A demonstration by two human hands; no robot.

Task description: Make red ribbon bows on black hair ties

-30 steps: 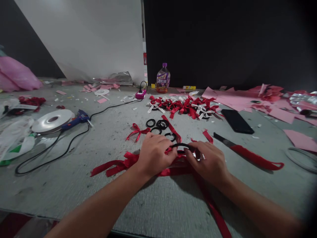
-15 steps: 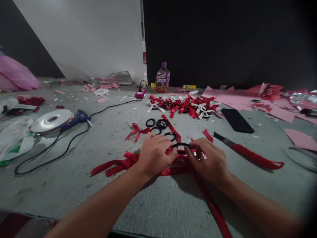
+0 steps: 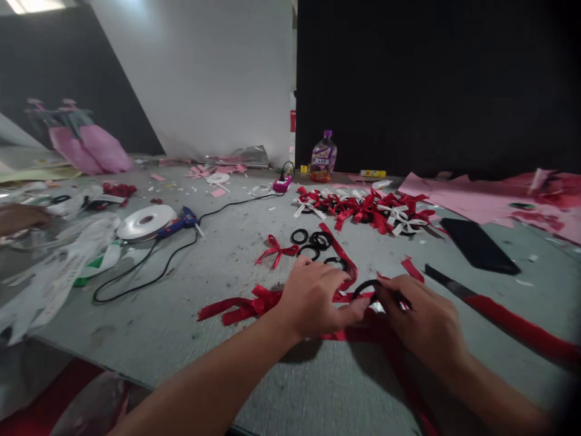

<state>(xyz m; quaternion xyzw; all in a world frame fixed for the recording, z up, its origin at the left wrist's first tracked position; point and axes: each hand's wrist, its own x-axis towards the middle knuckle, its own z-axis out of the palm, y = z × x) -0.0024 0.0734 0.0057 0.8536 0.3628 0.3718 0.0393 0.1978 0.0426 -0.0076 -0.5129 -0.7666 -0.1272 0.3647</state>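
A black hair tie is pinched in my right hand between thumb and fingers, raised a little above the table. My left hand is on its left side with thumb and index finger apart, the thumb tip beside or against the ring. Beneath both hands lie red ribbon strips, partly hidden by them. A tied red ribbon sticks out left of my left hand. Several black hair ties and a small red bow are just beyond my hands.
A pile of red and white bows lies farther back. On the right are a red-handled knife and a phone; on the left, a corded blue glue gun and a ribbon spool. Another person's hand shows at far left.
The view has turned left, so things appear farther right. My left thumb and index finger have spread from their pinch on the hair tie; my right hand still holds it, now tilted.
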